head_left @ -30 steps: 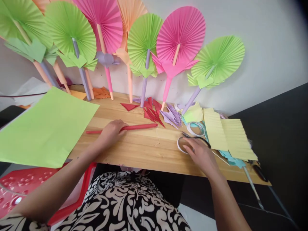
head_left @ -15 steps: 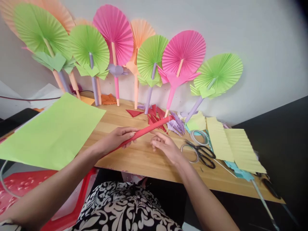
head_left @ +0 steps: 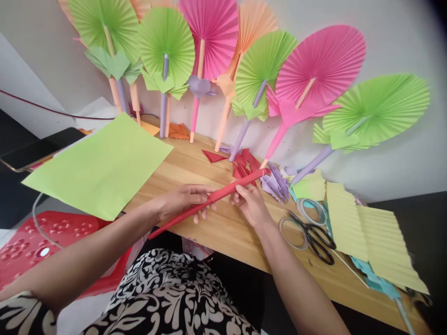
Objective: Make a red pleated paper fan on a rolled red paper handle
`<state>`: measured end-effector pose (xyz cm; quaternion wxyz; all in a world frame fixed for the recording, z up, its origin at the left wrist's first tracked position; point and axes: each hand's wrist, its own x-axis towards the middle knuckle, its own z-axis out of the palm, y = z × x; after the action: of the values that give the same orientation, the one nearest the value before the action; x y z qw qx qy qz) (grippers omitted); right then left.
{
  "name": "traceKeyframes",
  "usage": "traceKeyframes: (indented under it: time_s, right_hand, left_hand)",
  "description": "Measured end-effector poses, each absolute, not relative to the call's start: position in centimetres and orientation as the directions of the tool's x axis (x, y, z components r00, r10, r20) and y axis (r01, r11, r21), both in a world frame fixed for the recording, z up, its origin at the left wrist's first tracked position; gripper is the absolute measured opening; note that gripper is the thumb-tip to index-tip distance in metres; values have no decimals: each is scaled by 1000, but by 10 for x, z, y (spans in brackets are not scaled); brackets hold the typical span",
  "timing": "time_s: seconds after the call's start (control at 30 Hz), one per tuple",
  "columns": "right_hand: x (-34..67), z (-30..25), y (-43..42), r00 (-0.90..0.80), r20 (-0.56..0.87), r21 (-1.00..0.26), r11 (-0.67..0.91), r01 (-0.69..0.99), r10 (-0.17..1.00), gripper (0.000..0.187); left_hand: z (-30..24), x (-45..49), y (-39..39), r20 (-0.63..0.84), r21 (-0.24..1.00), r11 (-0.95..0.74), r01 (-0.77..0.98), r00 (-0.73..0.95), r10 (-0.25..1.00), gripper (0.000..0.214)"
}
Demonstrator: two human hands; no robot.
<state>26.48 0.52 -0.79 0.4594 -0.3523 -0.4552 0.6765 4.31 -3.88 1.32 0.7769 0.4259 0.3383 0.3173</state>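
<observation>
A long red rolled-paper stick lies slantwise across both hands above the table, its upper end toward the back right with thin white string by it. Around its lower middle is my left hand, the fingers loosely about it. My right hand pinches the stick further up, between thumb and fingers; some of these fingertips are hidden. Beyond the upper end lie red paper scraps and folded purple paper. Black scissors rest right of my right hand, over rolls of tape.
Pleated paper fans in green, pink and orange lean along the wall. A green paper sheet covers the table's left end, near a dark phone. Yellow pleated sheets lie at right. A red stool stands below left.
My right hand has closed on the red stick, where before it was apart from it. The left hand's grip has loosened somewhat. The view has shifted left.
</observation>
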Motion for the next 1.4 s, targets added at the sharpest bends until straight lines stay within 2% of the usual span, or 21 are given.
traceKeyframes:
  time_s: [0.17, 0.3, 0.4, 0.5, 0.6, 0.67, 0.73, 0.8, 0.87, 0.93, 1.13, 1.4]
  right_hand:
    - [262, -11, 1, -352, -77, -935, -190, -299, 933, 23]
    - [259, -14, -4, -421, -100, -941, -223, -256, 902, 27]
    - [258, -17, -6, -446, -128, -939, -254, -234, 886, 23]
    - [258, -18, -7, -443, -146, -930, -276, -244, 885, 20]
    - [258, -18, -7, -453, -148, -927, -283, -247, 879, 23]
    - [258, -18, -7, -451, -149, -924, -286, -252, 880, 25]
    - [257, -17, -6, -444, -155, -918, -295, -264, 882, 26]
    - [257, -18, -6, -442, -165, -909, -310, -278, 882, 27]
    - [257, -18, -6, -448, -172, -900, -325, -291, 877, 27]
    - [258, -19, -6, -459, -175, -891, -338, -302, 871, 27]
    - [259, -20, -7, -478, -183, -881, -359, -309, 859, 27]
    - [259, -20, -7, -482, -204, -865, -387, -318, 852, 30]
  left_hand:
    - [5, 49, -45, -282, 864, 446, -234, 509, 813, 39]
    - [1, 56, -48, -244, 878, 402, -260, 478, 844, 33]
    - [1, 59, -49, -225, 897, 371, -240, 474, 851, 32]
    - [3, 60, -50, -182, 964, 247, -100, 430, 884, 27]
    - [6, 58, -50, -27, 985, -32, 170, 331, 943, 16]
    - [5, 57, -50, 129, 911, -231, 343, 294, 947, 12]
    - [3, 56, -50, 310, 774, -421, 474, 296, 904, 14]
    - [-1, 55, -50, 475, 607, -575, 549, 329, 816, 19]
    - [-3, 55, -51, 563, 487, -664, 567, 377, 735, 27]
    - [-4, 55, -53, 571, 454, -694, 559, 416, 708, 32]
    - [2, 57, -55, 405, 611, -556, 564, 381, 831, 32]
    - [5, 60, -56, 400, 628, -552, 549, 381, 834, 32]
